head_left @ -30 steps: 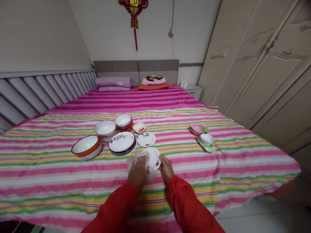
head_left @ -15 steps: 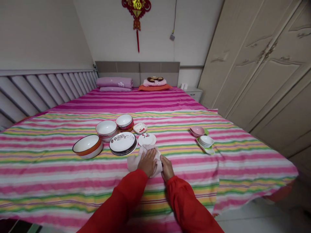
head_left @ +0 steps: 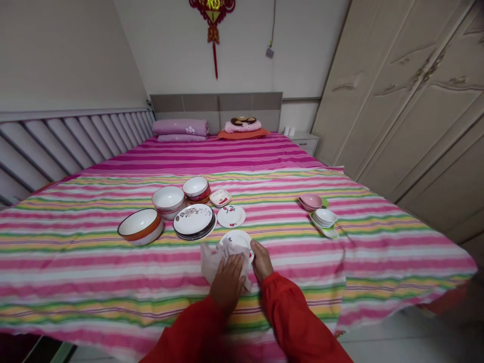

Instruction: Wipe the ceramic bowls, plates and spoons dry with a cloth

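A small white plate point(head_left: 239, 237) with a red flower pattern lies on the striped bedspread point(head_left: 113, 262) in front of me. My right hand point(head_left: 261, 260) grips its right rim. My left hand point(head_left: 227, 281) presses a pale cloth point(head_left: 212, 260) onto the near part of the plate, fingers bent over the cloth. Both arms wear red sleeves.
Behind the plate stand another small flowered plate point(head_left: 231, 216), a stack of dark-rimmed plates point(head_left: 194, 221), an orange bowl point(head_left: 140, 226), white bowls point(head_left: 168, 198), red-rimmed bowls point(head_left: 195, 188) and a square dish point(head_left: 221, 197). Pink bowls point(head_left: 311, 201) and stacked small white dishes point(head_left: 325, 218) sit right. Wardrobe doors point(head_left: 408, 101) line the right.
My left hand with the cloth slid from the plate's left over its top, then back toward me, uncovering the far half of the plate. My right hand kept its grip on the rim.
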`<state>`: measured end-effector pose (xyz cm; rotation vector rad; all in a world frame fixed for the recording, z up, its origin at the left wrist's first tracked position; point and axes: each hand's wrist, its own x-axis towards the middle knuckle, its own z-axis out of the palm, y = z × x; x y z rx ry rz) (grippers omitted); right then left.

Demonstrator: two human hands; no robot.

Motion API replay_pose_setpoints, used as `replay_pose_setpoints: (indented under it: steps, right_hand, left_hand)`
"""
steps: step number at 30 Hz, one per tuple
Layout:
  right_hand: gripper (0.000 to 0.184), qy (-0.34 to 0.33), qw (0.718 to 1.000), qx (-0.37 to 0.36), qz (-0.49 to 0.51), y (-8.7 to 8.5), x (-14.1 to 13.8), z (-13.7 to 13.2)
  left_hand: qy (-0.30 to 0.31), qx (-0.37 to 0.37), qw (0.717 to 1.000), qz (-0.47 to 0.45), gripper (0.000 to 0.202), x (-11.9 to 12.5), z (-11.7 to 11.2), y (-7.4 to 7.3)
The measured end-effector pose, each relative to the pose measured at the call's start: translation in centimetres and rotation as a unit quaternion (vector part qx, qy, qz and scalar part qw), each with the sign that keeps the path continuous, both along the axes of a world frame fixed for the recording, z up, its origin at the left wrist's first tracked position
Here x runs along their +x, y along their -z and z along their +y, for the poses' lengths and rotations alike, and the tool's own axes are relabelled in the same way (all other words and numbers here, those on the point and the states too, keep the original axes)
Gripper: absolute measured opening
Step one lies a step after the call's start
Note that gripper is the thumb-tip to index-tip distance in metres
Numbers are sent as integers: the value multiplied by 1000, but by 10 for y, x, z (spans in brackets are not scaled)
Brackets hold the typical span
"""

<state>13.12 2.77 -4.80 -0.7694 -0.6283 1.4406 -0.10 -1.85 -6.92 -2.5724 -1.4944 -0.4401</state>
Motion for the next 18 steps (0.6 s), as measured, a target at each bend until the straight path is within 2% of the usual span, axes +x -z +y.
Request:
replay_pose_setpoints:
  steps: [4, 8, 11, 14, 18]
  right_hand:
    - [26, 1, 1000, 0, -9, -7, 2, 0]
    - [24, 14, 1000, -4, -1, -6, 2, 2]
    - [26, 2, 1000, -4, 21, -1, 0, 4]
    - [27, 0, 999, -16, 29, 4, -1, 5]
    - [28, -1, 999, -27, 24, 5, -1, 2]
  left_hand:
    - [54, -20, 998, -6, 52, 18, 12, -13]
    - [33, -76, 996, -17, 56, 23, 43, -34]
    - [-8, -109, 994, -26, 56, 17, 63, -42]
    - [-62, -111, 991, -29, 55, 6, 69, -39]
    - [-95, -63, 993, -37, 52, -11, 56, -23]
